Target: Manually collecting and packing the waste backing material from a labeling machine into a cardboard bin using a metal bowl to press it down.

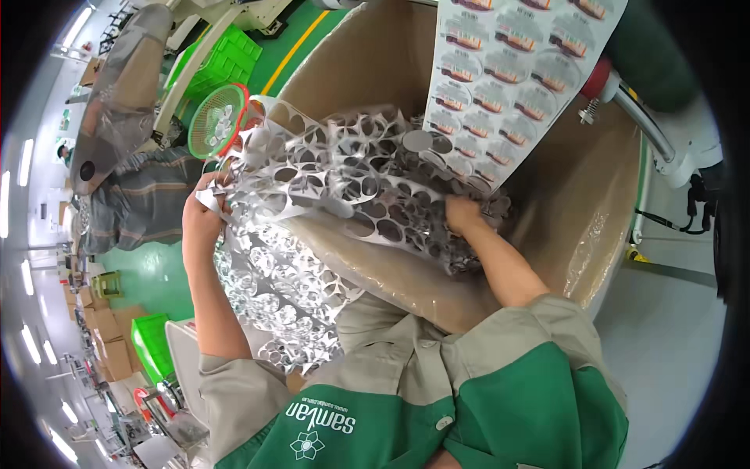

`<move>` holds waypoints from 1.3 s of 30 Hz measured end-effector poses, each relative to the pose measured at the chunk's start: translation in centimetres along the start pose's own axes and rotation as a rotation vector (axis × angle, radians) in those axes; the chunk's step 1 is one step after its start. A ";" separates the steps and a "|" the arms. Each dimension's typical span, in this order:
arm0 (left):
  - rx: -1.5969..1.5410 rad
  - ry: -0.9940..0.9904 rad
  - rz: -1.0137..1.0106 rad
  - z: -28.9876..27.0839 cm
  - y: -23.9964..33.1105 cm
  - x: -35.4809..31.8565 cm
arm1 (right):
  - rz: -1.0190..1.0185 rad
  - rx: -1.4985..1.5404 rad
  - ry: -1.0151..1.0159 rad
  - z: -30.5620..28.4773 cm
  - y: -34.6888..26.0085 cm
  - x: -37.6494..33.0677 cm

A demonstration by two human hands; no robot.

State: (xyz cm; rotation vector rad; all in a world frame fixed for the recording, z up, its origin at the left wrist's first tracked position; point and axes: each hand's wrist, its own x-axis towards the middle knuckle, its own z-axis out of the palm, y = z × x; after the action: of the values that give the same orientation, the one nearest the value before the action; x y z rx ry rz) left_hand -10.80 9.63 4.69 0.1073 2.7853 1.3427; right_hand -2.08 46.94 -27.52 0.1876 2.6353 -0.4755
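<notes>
Spread across the mouth of a big brown plastic-lined bin [578, 211]: a silver sheet punched with round holes [328, 178], partly blurred, crumpled toward its right end. Held at the left end by the left hand [201, 209], with fingers clamped on the edge. Met at the right end by the right hand [462, 215], with fingers bent into crumpled foil and tips hidden; cannot tell whether clamped. Lying on the sheet near its upper right: a loose silver disc [418, 141]. Just below the left end: a glittering heap of similar silver scrap [273, 293]. Hanging above, at upper right: a white sheet of round printed labels [504, 86]. Beyond the left hand: a red-rimmed green basket [216, 121] with pale pieces inside. Farther off, a bright green crate [226, 59] over green floor [148, 273].
</notes>
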 end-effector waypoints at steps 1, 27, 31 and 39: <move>0.019 0.012 0.052 0.5 -0.1 -0.3 | -0.111 -0.110 -0.160 -2.6 -1.4 -0.7; -0.203 -0.021 -0.021 0.8 1.0 -0.5 | -0.562 1.035 -0.220 -20.3 -2.1 -4.8; -0.504 0.172 -0.148 -1.8 1.6 -2.3 | -0.765 2.029 -0.329 -16.4 -3.0 -3.6; -0.485 0.370 0.050 -11.4 -1.7 -7.9 | 0.282 0.242 -0.244 -2.1 -0.6 -0.6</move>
State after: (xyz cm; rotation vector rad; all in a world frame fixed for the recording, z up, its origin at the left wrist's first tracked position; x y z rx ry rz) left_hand -3.86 -0.90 10.57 -0.1023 2.6277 2.2022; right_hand -2.52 47.10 -25.28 0.5343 2.2638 -0.6713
